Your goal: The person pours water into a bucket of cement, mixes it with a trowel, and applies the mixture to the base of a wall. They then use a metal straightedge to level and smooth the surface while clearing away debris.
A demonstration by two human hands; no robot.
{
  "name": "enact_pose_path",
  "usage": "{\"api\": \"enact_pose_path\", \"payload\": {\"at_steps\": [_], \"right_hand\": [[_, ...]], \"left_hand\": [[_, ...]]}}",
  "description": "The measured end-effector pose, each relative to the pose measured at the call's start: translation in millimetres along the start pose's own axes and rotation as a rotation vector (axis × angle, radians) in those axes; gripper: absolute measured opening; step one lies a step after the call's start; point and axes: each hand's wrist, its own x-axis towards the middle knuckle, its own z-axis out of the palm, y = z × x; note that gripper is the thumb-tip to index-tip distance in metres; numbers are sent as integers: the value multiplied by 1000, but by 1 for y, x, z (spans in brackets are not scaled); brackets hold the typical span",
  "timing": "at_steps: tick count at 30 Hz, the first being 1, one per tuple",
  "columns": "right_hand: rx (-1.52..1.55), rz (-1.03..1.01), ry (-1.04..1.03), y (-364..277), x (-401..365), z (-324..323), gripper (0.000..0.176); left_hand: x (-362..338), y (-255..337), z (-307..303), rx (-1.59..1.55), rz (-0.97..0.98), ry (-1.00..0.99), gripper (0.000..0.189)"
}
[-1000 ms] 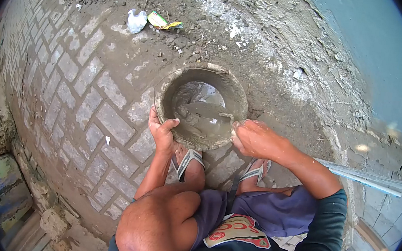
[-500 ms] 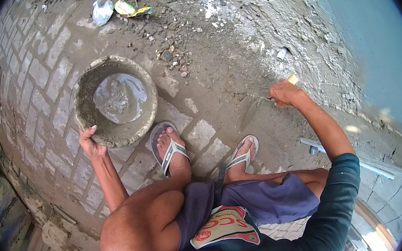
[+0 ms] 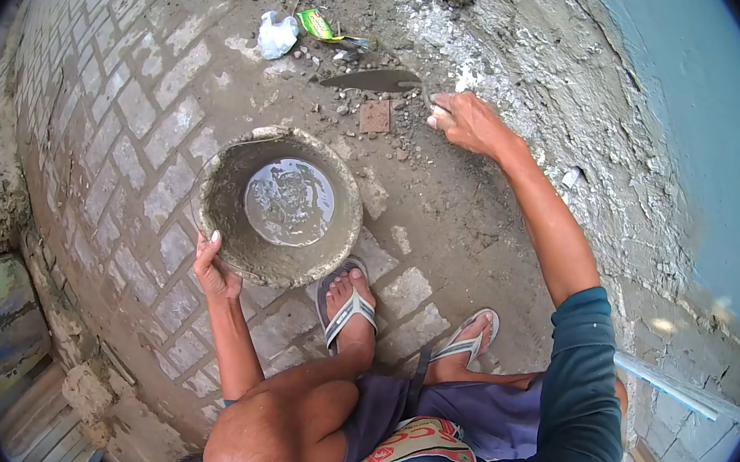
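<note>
One bucket (image 3: 225, 189), one trowel (image 3: 372, 80).
We list: bucket ahead-right of our left grip (image 3: 217, 274), clasped at its rim; trowel extending left from our clenched right grip (image 3: 471, 124).

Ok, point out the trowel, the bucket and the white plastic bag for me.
Trowel (image 3: 375, 79): head view, middle of the blade.
Bucket (image 3: 229, 187): head view, inner wall, on the left side of the picture.
White plastic bag (image 3: 277, 37): head view, middle of its crumpled body.
</note>
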Motion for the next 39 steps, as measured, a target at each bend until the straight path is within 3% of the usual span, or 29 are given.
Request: {"api": "enact_pose_path", "payload": {"at_steps": [3, 6, 9, 11, 12, 14, 16, 18, 20, 22, 24, 25, 27, 30, 33, 36, 39], "right_hand": [[-210, -73, -448, -13, -26, 3, 43], [-240, -156, -400, 7, -4, 32, 33], [-268, -63, -237, -17, 47, 25, 33], [-176, 17, 160, -15, 73, 39, 32], [-179, 25, 164, -20, 72, 38, 32], [191, 151, 268, -37, 49, 38, 32], [377, 277, 238, -44, 1, 44, 34], [787, 494, 312, -34, -49, 76, 30], [1182, 721, 546, -39, -87, 104, 25], [1243, 844, 667, -44, -107, 141, 22], [1320, 931, 583, -63, -105, 170, 24], [1188, 879, 510, -80, -99, 171, 25], [1231, 802, 281, -97, -76, 161, 26], [1189, 779, 358, -106, -42, 125, 26], [1449, 721, 232, -69, -28, 88, 26], [1393, 621, 0, -37, -15, 64, 25], [1359, 619, 15, -25, 1, 60, 25]], "left_hand": [[-3, 2, -14, -27, -22, -8, 56], [-3, 4, -13, -64, -19, -34, 58], [-6, 5, -6, -41, -23, 31, 60], [-4, 5, -7, -73, -21, -59, 42], [-3, 4, -10, -73, -26, -66, 42], [-3, 3, -19, -26, -1, 20, 50], [-2, 2, -20, -31, -2, 5, 47], [-1, 0, -23, -35, -4, -6, 45], [2, -2, -24, -62, -4, 25, 45], [4, -3, -24, -74, -19, -26, 47], [10, -2, -24, -86, -18, -82, 48], [14, -2, -24, -96, -9, -115, 50], [12, -2, -25, -103, -4, -139, 51], [8, 4, -13, -121, -35, -95, 47], [6, 5, -10, -139, -27, -80, 47], [8, 2, -18, -119, -26, -48, 47], [8, 1, -18, -128, -23, -101, 46]]}}
